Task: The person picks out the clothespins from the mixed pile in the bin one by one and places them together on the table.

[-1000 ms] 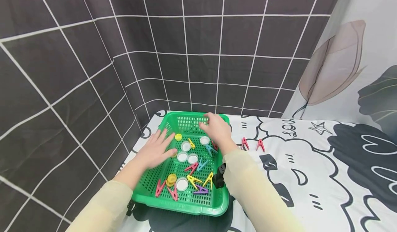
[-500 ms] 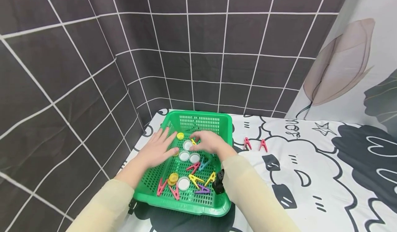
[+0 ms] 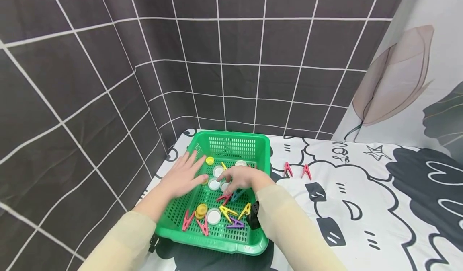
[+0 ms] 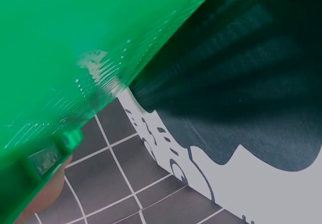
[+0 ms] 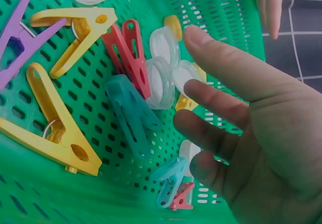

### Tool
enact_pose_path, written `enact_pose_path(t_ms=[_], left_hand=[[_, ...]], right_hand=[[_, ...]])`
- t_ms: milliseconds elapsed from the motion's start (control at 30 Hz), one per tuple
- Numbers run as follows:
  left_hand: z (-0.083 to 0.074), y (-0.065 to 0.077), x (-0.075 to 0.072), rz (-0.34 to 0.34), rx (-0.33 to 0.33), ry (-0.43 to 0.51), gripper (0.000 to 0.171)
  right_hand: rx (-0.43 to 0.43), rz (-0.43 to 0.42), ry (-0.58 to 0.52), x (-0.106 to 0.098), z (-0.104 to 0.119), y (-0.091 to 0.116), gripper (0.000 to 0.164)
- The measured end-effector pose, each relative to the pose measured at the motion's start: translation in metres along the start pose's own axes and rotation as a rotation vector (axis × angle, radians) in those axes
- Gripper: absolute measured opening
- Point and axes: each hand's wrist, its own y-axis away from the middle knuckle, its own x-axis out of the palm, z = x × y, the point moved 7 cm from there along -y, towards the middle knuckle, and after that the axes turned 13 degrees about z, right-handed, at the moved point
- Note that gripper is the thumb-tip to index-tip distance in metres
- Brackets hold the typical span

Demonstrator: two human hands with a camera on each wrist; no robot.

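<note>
Green basket rim (image 3: 213,243), hands (image 3: 182,176) (image 3: 243,177) apart (narrowly).

White cloth (image 3: 374,192) with dark cartoon print carries a green basket (image 3: 220,245); right of it lie two red clips (image 3: 306,168).

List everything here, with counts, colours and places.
Perforated plastic basket: one, green, lower centre
Plastic clips: six red, three yellow, two blue, one purple; two red right of basket, rest inside
Round clear-edged lids: five, white, in basket
Round discs: at least three, yellow, in basket
Cartoon-print cloth: one, black-and-white, under basket
Grid backdrop: one, dark grey, behind
Leaf-print hanging: one, white, right
Sleeves: two, cream, bottom
Wrist devices: two, black, below hands
Left hand: one, bare, at basket's left
Right hand: one, bare, over basket
</note>
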Motion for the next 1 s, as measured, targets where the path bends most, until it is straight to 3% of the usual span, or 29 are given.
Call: enact_pose_path(t_ms=[767, 1000], left_hand=[[-0.001, 0.000, -0.004, -0.005, 0.001, 0.004, 0.073], [-0.002, 0.001, -0.004, -0.005, -0.002, 0.032, 0.072]], right_hand=[[0.078, 0.144, 0.084, 0.014, 0.006, -0.007, 0.042], [0.104, 0.174, 0.224, 0.021, 0.011, -0.013, 0.035]])
